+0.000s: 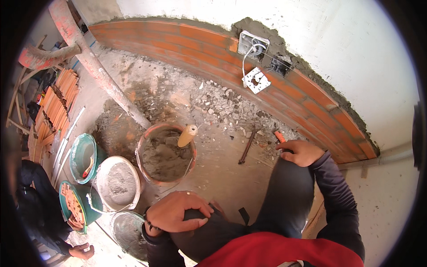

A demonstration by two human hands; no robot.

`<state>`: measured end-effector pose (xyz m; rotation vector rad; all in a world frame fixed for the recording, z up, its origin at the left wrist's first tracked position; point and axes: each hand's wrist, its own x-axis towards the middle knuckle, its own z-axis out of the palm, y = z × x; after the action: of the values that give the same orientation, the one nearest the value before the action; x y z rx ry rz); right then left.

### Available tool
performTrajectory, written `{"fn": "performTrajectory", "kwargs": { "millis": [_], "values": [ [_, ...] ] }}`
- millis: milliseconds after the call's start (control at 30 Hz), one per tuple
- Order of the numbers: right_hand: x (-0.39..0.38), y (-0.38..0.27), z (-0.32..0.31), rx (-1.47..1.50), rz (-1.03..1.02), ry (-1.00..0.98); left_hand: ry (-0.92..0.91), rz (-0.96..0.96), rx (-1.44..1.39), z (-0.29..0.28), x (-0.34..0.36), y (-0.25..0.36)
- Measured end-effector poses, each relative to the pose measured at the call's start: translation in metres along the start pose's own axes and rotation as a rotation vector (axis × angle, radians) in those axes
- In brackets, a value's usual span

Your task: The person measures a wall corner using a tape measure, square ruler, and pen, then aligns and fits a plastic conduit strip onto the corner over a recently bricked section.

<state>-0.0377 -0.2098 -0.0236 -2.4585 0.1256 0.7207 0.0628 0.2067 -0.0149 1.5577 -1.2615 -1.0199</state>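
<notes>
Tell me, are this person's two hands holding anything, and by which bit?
Nothing is held: the left hand rests on the left knee, the right hand on the right knee.

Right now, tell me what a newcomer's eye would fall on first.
First, probably the strip of orange brick curving below the white wall, where a white square plate seems to hang by a white cable at upper right. Next, at centre-left, the reddish-rimmed bucket of grey mortar, with a tan handle jutting up at its upper right edge. Nearest, the left hand and right hand rest on the knees.
</notes>
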Motion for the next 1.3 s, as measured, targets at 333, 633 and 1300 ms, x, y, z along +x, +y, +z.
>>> {"fn": "performTrajectory", "kwargs": {
  "millis": [333, 633, 1300],
  "values": [
    [-0.013, -0.011, 0.004, -0.046, 0.027, -0.182, -0.038, 0.117, -0.098, -0.005, 0.024, -0.021],
    [-0.091, -0.036, -0.006, 0.036, 0.225, -0.111, -0.236, 0.128, -0.075, -0.022, 0.063, -0.028],
    [-0.177, 0.105, 0.056, 0.961, 0.314, 0.995, -0.077, -0.065, -0.077, 0.008, 0.075, 0.004]
  ]
}}
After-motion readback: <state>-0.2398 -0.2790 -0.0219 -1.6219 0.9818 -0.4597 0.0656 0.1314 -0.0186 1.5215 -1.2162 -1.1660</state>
